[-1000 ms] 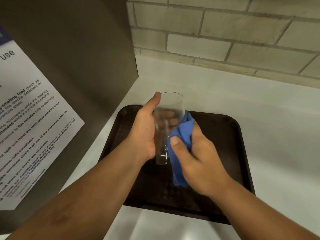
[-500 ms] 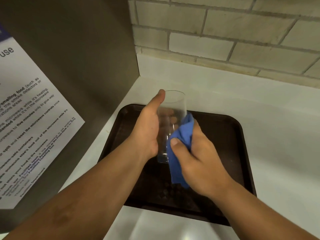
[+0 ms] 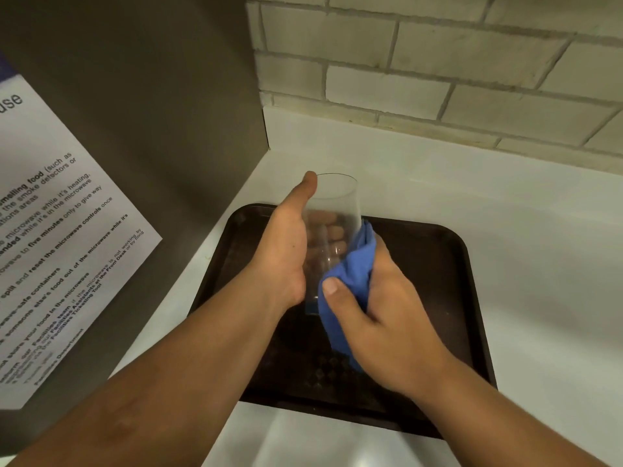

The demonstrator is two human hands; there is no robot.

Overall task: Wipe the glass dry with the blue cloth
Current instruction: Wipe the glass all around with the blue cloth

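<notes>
The right hand (image 3: 384, 318) and blue cloth (image 3: 350, 281) cover the glass's (image 3: 333, 214) near right side and base, the left hand's (image 3: 286, 251) fingers show only through the glass, the notice (image 3: 60, 247) is cut off at the left edge, and its small print is unreadable.

Dim, warm light, soft glare on the near counter (image 3: 269, 443), wide-angle bending at edges.
</notes>
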